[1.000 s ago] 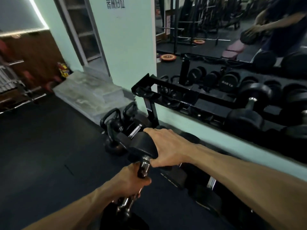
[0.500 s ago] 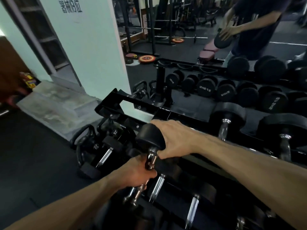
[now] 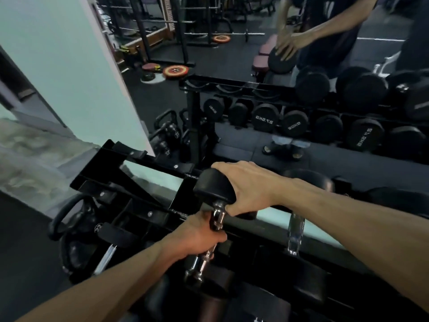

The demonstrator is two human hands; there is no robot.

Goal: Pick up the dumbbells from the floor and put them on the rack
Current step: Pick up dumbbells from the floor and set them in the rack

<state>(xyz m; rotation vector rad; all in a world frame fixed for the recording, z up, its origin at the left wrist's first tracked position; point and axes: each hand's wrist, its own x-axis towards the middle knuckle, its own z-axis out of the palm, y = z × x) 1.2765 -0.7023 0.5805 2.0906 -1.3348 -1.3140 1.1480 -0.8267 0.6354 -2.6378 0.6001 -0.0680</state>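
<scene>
I hold a black dumbbell (image 3: 212,188) with a chrome handle, tilted so its far head is up at the top tier of the black rack (image 3: 130,180). My left hand (image 3: 198,233) is wrapped around the handle just below that head. Over the far head's top and right side lies my right hand (image 3: 246,187), gripping it. The near head is low in the frame, mostly hidden behind my left forearm. The far head hovers at the left end of the top tier, beside another racked dumbbell (image 3: 299,201).
Kettlebells (image 3: 76,221) sit on the floor left of the rack, with smaller dumbbells (image 3: 111,238) on a lower tier. A wall mirror behind the rack reflects racked dumbbells, weight plates and a person. A white pillar (image 3: 69,66) and a stone step stand left.
The dumbbell has risen from low near the floor and kettlebells up to the rack's top tier. My view has swung right and closer to the rack; both hands keep their grip.
</scene>
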